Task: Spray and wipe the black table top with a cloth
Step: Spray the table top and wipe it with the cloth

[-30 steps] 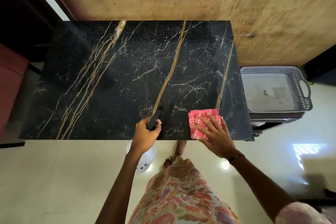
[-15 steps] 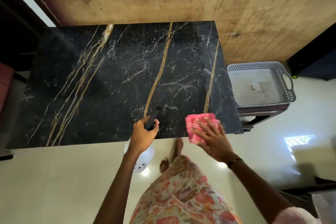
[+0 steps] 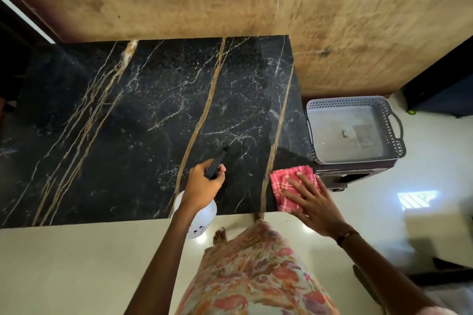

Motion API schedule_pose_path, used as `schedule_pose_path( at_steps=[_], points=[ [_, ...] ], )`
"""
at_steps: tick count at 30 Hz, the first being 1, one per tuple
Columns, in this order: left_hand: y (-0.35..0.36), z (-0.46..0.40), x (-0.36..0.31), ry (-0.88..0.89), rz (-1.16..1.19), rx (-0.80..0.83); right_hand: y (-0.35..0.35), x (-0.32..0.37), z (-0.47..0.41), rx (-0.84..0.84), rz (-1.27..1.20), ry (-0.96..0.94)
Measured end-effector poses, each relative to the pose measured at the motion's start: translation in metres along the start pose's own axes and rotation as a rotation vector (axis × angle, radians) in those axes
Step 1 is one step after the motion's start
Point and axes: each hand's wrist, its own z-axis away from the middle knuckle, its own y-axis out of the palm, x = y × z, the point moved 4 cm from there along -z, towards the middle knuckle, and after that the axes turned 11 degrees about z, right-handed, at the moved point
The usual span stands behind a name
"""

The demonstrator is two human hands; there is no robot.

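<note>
Black marble-patterned worktop with gold and white veins stood against a brown wall; a folded pink checked cloth lay at its near right corner, under the right hand, whose fingers were straight, spread and pressed flat on it. Left hand gripped a spray bottle, fingers curled round its black head, nozzle over the worktop, white body hanging past the near edge. Grey perforated basket sat just right of the worktop on a dark stand.
</note>
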Motion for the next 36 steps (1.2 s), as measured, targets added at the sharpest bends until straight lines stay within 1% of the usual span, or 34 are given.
schedule_pose_path(
  at_steps=[1, 3, 5, 7, 9, 11, 13, 15, 17, 19, 21, 22, 23, 25, 27, 29, 30, 32, 34, 36],
  points=[
    [0.006, -0.007, -0.006, 0.001, -0.008, 0.001, 0.001, -0.017, -0.003, 0.009, -0.005, 0.014],
    [0.018, -0.022, -0.015, -0.014, -0.012, 0.008, 0.0, -0.047, -0.031, 0.035, -0.062, 0.113],
    [0.029, -0.035, -0.026, -0.022, -0.01, -0.002, -0.01, -0.065, -0.079, 0.017, -0.113, 0.237],
    [0.039, -0.05, -0.036, -0.013, -0.007, -0.025, -0.021, -0.067, -0.134, 0.009, -0.149, 0.265],
    [0.049, -0.066, -0.048, 0.002, -0.018, -0.037, -0.03, -0.052, -0.172, -0.007, -0.127, 0.156],
    [0.055, -0.08, -0.058, 0.015, -0.029, -0.038, -0.028, -0.036, -0.174, -0.024, -0.079, -0.022],
    [0.06, -0.096, -0.067, 0.032, -0.036, -0.051, -0.02, -0.044, -0.155, -0.047, -0.058, -0.15],
    [0.063, -0.11, -0.077, 0.029, -0.021, -0.065, -0.016, -0.075, -0.143, -0.082, -0.06, -0.178],
    [0.066, -0.125, -0.087, 0.024, -0.01, -0.065, -0.014, -0.117, -0.159, -0.094, -0.081, -0.091],
    [0.07, -0.138, -0.097, 0.034, -0.017, -0.074, -0.015, -0.15, -0.2, -0.09, -0.101, 0.044],
    [0.074, -0.151, -0.108, 0.05, -0.036, -0.1, -0.021, -0.161, -0.25, -0.081, -0.14, 0.15],
    [0.076, -0.159, -0.112, 0.059, -0.042, -0.107, -0.025, -0.157, -0.275, -0.077, -0.154, 0.165],
    [0.078, -0.167, -0.116, 0.064, -0.039, -0.107, -0.031, -0.15, -0.294, -0.083, -0.155, 0.144],
    [0.083, -0.182, -0.123, 0.075, -0.025, -0.103, -0.038, -0.131, -0.308, -0.118, -0.107, 0.025],
    [0.087, -0.195, -0.13, 0.086, -0.025, -0.102, -0.031, -0.128, -0.291, -0.14, -0.061, -0.12],
    [0.09, -0.205, -0.135, 0.085, -0.01, -0.099, -0.02, -0.148, -0.265, -0.163, -0.045, -0.201],
    [0.092, -0.21, -0.138, 0.082, -0.008, -0.094, -0.016, -0.165, -0.258, -0.178, -0.053, -0.189],
    [0.095, -0.219, -0.14, 0.075, -0.017, -0.087, -0.012, -0.201, -0.27, -0.189, -0.082, -0.075],
    [0.098, -0.226, -0.143, 0.08, -0.034, -0.079, -0.013, -0.224, -0.303, -0.168, -0.111, 0.065],
    [0.101, -0.231, -0.145, 0.086, -0.057, -0.076, -0.021, -0.231, -0.347, -0.139, -0.159, 0.167]
  ],
)
